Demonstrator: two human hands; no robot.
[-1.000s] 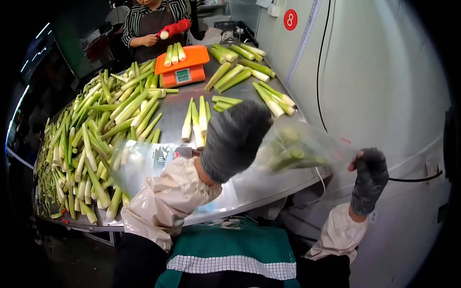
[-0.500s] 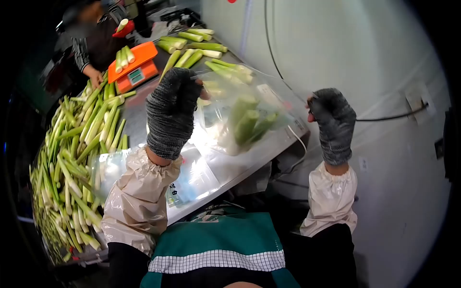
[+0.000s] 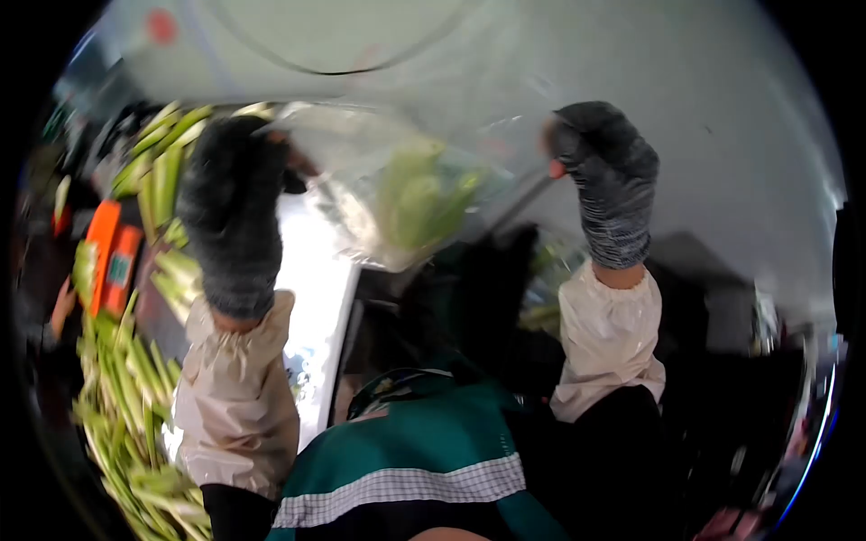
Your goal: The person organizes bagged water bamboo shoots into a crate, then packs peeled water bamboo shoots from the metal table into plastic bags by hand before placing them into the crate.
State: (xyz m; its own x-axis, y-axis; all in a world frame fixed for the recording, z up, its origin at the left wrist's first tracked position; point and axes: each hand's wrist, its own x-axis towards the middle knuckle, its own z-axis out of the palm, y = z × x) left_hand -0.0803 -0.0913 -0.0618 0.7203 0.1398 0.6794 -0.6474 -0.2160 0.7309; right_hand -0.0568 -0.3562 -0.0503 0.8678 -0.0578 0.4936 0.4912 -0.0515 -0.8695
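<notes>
A clear plastic bag (image 3: 347, 212) hangs in the air between my two hands. Inside its lower part lie several thick green-and-white vegetable stalks (image 3: 419, 194). My left hand (image 3: 242, 171), in a dark grey knitted fingerless glove, is closed on the bag's upper left edge. On the other side my right hand (image 3: 600, 149), gloved alike, has its fingers pinched at the bag's stretched right corner; the thin film there is hard to see. Motion blurs both hands a little.
Loose stalks (image 3: 122, 388) pile up along the left of the metal table (image 3: 307, 270). An orange scale (image 3: 108, 261) stands there, with a co-worker's hand (image 3: 63, 307) beside it. Below my right hand sits another clear bag (image 3: 552, 279) with green contents. A pale wall (image 3: 704, 117) rises ahead.
My view has swung to the right, so the table and scale now appear farther left. The bag, still between both hands, has come away from over the table to beyond its edge.
</notes>
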